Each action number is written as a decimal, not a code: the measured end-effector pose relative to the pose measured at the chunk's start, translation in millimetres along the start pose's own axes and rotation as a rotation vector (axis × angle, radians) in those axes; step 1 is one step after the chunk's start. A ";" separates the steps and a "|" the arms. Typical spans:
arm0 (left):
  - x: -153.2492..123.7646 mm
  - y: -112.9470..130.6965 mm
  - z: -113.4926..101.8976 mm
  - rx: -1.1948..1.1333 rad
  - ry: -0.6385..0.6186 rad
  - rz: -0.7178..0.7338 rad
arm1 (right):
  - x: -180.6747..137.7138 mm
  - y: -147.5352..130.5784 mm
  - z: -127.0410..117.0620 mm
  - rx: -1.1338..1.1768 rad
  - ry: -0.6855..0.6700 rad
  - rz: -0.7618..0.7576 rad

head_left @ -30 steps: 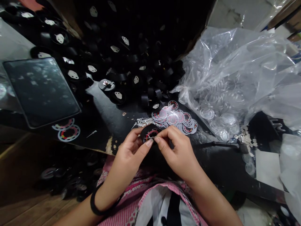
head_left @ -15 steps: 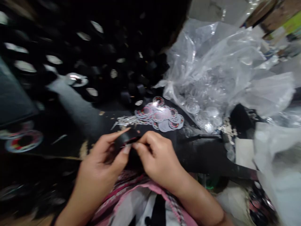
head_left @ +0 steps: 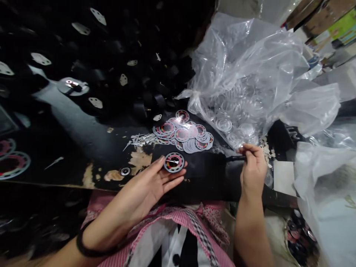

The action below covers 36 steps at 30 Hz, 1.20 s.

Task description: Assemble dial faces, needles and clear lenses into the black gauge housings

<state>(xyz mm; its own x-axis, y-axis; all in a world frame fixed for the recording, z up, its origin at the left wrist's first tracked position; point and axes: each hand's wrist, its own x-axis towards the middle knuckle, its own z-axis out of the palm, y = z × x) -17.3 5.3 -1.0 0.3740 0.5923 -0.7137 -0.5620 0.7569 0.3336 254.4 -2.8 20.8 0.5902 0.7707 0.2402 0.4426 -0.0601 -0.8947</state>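
Note:
A small round dial gauge [head_left: 174, 162] with a white needle lies face up in the fingers of my left hand [head_left: 151, 183]. The thumb rests at its rim. My right hand [head_left: 252, 163] is at the mouth of the clear plastic bag [head_left: 244, 63], its fingertips pinched at the edge of the clear round covers [head_left: 246, 129]. Whatever is between those fingertips is too small to make out. A dark rod-like tool [head_left: 236, 158] reaches toward the right hand. Between the hands and the bag lie printed dial discs [head_left: 182, 133], heaped beside white needles [head_left: 143, 139].
Many black housings [head_left: 140, 109] and pale plates [head_left: 95, 102] cover the back left of the black table [head_left: 205, 167]. A small black-and-silver ring [head_left: 125, 171] lies near the front edge. To the right are a white card [head_left: 283, 178] and a whitish bag [head_left: 325, 207].
My hands were together over a dark part. Now the left holds the gauge out with its dial up, and the right has moved right to the bag of clear covers. The view shifted slightly.

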 end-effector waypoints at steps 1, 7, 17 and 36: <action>1.6 -2.6 1.5 -0.017 -0.013 -0.047 | -0.3 4.6 4.8 0.031 -0.016 0.022; 8.9 -11.0 0.6 -0.052 -0.050 -0.045 | -34.3 -36.2 56.4 0.277 -0.265 0.013; 6.7 -12.7 4.8 -0.039 -0.027 0.009 | -54.3 -79.6 98.3 0.226 -0.778 -0.404; 5.9 -10.7 9.9 -0.039 -0.002 0.009 | -49.8 -74.1 85.4 0.265 -0.666 -0.454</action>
<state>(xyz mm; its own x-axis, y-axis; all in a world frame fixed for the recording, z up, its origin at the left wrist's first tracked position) -1.8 3.4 -2.8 0.3704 0.5992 -0.7098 -0.5937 0.7404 0.3152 134.6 17.5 43.0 -0.1646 0.9017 0.3998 0.3188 0.4322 -0.8436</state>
